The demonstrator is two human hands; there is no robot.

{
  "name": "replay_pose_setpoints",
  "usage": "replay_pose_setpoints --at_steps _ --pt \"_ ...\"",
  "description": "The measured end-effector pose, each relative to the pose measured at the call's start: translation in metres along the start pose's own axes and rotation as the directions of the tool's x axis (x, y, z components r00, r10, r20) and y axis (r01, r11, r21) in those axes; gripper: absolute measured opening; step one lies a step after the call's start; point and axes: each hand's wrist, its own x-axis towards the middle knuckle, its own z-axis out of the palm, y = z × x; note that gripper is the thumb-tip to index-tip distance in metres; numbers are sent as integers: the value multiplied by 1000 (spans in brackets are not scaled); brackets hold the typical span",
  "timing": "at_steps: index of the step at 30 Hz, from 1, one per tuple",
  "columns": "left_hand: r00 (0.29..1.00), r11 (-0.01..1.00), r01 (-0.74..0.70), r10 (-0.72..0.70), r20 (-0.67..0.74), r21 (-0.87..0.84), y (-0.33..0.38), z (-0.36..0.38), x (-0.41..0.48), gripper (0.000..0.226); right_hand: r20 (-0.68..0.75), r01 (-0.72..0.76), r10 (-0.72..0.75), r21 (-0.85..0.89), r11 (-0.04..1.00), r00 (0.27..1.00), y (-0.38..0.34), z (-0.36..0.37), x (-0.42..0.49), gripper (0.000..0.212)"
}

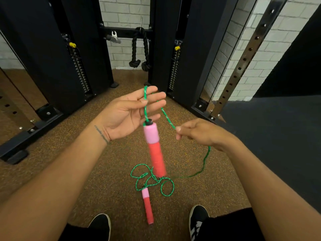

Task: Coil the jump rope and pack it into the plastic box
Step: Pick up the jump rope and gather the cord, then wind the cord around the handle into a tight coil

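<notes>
Left hand [129, 113] is spread palm-up w/ the green cord [145, 100] looped over its fingers, thumb lightly pinning it, so the upper pink/red handle [155, 150] dangles just below that palm. Right hand [199, 132] pinches the cord beside the handle; the rest trails to a loose tangle [152, 180] on the floor under the handle, by the 2nd handle [147, 206]. Risks: loop slips off open fingers, tangle knots when pulled; plastic box not in view.

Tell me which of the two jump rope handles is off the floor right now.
The upper handle, dangling by the green rope draped over the left hand's fingers. The other handle lies flat on the floor between the shoes.
</notes>
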Motion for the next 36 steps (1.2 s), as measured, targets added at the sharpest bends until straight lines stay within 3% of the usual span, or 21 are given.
replay_pose_setpoints --at_steps 4,9,14,17,19,22,27,32,36 --pt "967 997 -53 67 -245 63 -11 6 11 46 97 156 -152 -43 987 984 -19 14 -5 33" --pt "931 959 7 96 -352 282 -15 2 15 40 157 290 -295 60 955 942 -34 16 -13 34" --pt "968 864 130 -4 -252 486 -26 2 15 39 123 393 -400 77 916 908 -40 18 -15 33" --pt "995 625 91 -31 -92 775 -32 6 9 26 72 450 -459 107 886 886 -42 18 -15 30" --pt "997 539 69 -76 -33 839 -36 9 6 18 16 481 -490 165 861 871 -41 15 -15 29" --pt "985 630 147 -161 -58 763 -40 23 5 29 -81 491 -487 248 835 870 -34 11 -11 32" --pt "986 853 167 -149 -76 495 -33 33 7 38 -284 447 -366 312 839 886 -24 -1 -6 23" --pt "995 936 104 -98 -35 335 -31 36 5 38 -348 414 -296 341 844 890 -21 -5 -3 22" --pt "993 932 105 -119 21 347 -27 36 3 37 -345 407 -276 398 822 897 -19 -3 0 24"
